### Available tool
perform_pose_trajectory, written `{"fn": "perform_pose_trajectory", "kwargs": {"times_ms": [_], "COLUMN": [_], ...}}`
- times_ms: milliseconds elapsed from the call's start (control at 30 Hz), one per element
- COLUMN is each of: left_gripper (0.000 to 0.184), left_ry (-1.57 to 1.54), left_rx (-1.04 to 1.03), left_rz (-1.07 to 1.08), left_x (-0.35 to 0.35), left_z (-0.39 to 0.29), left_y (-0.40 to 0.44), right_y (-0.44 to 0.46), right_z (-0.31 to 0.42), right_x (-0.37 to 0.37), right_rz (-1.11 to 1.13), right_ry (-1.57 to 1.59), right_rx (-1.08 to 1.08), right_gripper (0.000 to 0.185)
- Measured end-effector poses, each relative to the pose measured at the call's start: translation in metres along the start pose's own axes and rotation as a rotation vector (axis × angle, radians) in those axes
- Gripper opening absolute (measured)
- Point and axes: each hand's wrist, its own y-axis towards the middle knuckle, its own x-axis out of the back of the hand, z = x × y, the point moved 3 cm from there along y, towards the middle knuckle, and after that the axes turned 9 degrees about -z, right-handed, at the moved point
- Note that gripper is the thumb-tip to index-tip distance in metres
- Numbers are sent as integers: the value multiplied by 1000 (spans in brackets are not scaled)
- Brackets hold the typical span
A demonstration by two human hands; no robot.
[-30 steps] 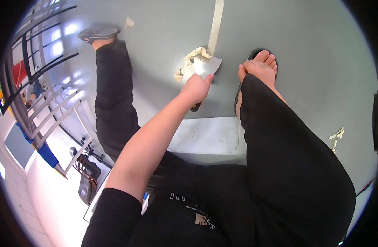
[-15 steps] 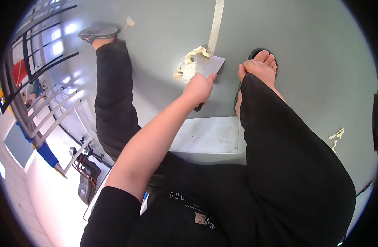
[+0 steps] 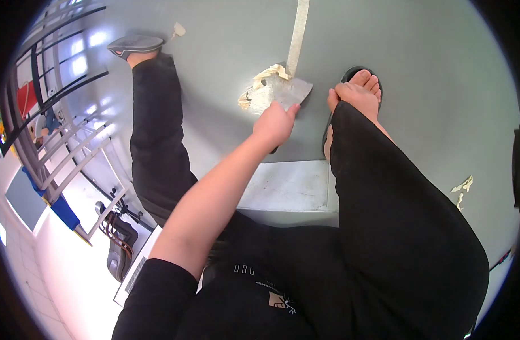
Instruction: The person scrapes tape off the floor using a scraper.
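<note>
My left hand [image 3: 276, 123] is closed around the dark handle of a scraper [image 3: 300, 92]. Its wide metal blade lies low against the grey floor, at the near end of a pale tape strip [image 3: 298, 39]. Crumpled cream tape scraps [image 3: 265, 76] and a whitish patch [image 3: 259, 97] are just left of the blade. By my right foot [image 3: 366, 80], which wears a black sandal, my right hand [image 3: 356, 97] is wrapped round the lower end of my black trouser leg [image 3: 379, 164]. Part of that hand and its forearm are hidden by the leg.
Between my legs is a white box-like step [image 3: 288, 184]. Loose tape scraps [image 3: 464, 184] lie at right, and another scrap [image 3: 179, 30] near my left foot [image 3: 136, 45]. Metal racks [image 3: 73, 136] stand at left, above a black case [image 3: 121, 243].
My left hand and the scraper have shifted slightly to the right, the blade sliding a little away from the cream scraps. My right hand stays where it was.
</note>
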Motion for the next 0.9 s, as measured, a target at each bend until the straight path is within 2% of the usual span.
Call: {"fn": "perform_pose_trajectory", "kwargs": {"times_ms": [67, 167, 267, 400, 467, 500, 567, 600, 633, 733, 800, 867, 900], "left_gripper": [54, 54, 54, 56, 56, 56, 56, 55, 56, 55, 58, 59, 55], "left_ry": [18, 211, 227, 162, -15, -14, 54, 95, 102, 217, 208, 80, -15], "left_rx": [-169, -152, -112, -198, 18, 27, -164, -75, -178, -100, -240, -185, -87], "left_rz": [-199, -176, -103, -147, 15, 14, -196, -136, -173, -109, -263, -248, -113], "left_x": [-19, -54, -60, -14, 0, -8, -28, -39, -53, -69, -60, -28, -8], "left_z": [26, 65, 72, 12, -8, 6, 34, 45, 62, 83, 70, 30, 6], "left_y": [10, -12, -16, -1, 0, 4, 18, 8, -1, -11, -2, 10, 11], "right_y": [2, -1, -1, -1, 0, -3, 0, 1, -1, -3, -1, -1, 0], "right_z": [-1, -6, -9, -7, -5, -2, -4, -6, -6, -9, -7, -5, -3], "right_x": [0, -6, -7, -7, -3, -3, -4, -7, -8, -8, -6, -5, -3], "right_rz": [-25, -48, -46, -27, -42, -38, -23, -29, -59, -101, -116, -67, -65], "right_ry": [-17, 0, 28, 15, 5, 12, -19, -17, 11, 47, 61, 0, -2], "right_rx": [36, 49, 37, 20, 46, 46, 30, 24, 35, 67, 96, 67, 70], "right_gripper": [22, 22, 27, 27, 22, 22, 23, 23, 23, 23, 24, 23, 23]}}
